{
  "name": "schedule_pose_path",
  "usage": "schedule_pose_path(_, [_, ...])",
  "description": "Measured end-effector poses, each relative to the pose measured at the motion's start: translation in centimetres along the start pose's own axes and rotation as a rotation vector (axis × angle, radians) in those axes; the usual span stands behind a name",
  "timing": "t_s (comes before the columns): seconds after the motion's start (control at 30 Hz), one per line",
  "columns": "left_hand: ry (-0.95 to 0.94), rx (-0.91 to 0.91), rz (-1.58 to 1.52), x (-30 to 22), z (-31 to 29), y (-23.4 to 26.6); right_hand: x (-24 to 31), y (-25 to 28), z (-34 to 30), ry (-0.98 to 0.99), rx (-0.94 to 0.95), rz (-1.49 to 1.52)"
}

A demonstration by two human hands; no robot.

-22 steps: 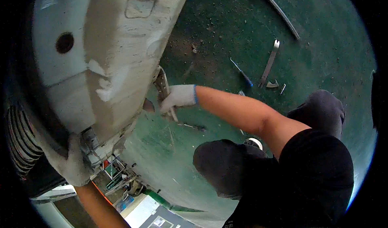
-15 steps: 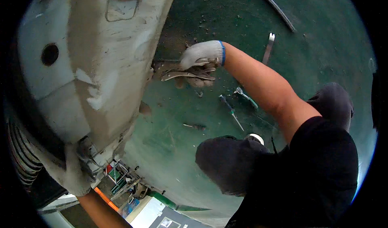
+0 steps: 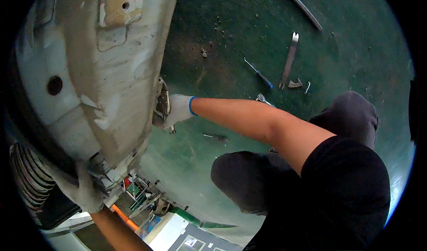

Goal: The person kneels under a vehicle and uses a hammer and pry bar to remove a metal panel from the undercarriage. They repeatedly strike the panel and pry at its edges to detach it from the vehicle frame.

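A large dirty white and beige vehicle body panel fills the left side. At its lower right edge my right hand, in a pale work glove with a blue cuff, is closed on a dirty metal bracket. The bracket lies against the panel's edge; whether it is attached there cannot be seen. My gloved left hand is wrapped round the panel's lower rim, beside a black curved edge. Some of its fingers are hidden behind the rim.
On the green floor lie a pry bar, a hooked pick, a small curved metal piece, a ratchet and a small screwdriver. Farther off is a metal tube. An orange hose and a tool rack stand behind.
My right hand has moved left with the bracket, from over the floor to the panel's edge. The view has shifted slightly. My left hand stays on the rim.
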State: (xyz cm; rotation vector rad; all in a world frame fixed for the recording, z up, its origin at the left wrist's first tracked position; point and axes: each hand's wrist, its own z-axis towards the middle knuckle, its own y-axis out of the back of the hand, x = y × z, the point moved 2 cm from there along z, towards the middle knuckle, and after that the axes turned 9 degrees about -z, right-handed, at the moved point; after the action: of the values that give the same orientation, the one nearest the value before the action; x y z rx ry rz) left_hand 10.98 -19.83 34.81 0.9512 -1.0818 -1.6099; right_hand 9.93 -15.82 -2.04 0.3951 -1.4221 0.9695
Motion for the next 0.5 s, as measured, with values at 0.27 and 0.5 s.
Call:
schedule_pose_path(0.27, [-0.029, 0.068, -0.053, -0.1, 0.7, 0.3, 0.9, -3.5, -1.4, -0.388, -0.065, 0.603])
schedule_pose_path(0.5, [0.010, 0.055, -0.039, 0.3, 0.7, 0.6, -3.2, -4.8, 0.5, -0.411, -0.037, 0.264])
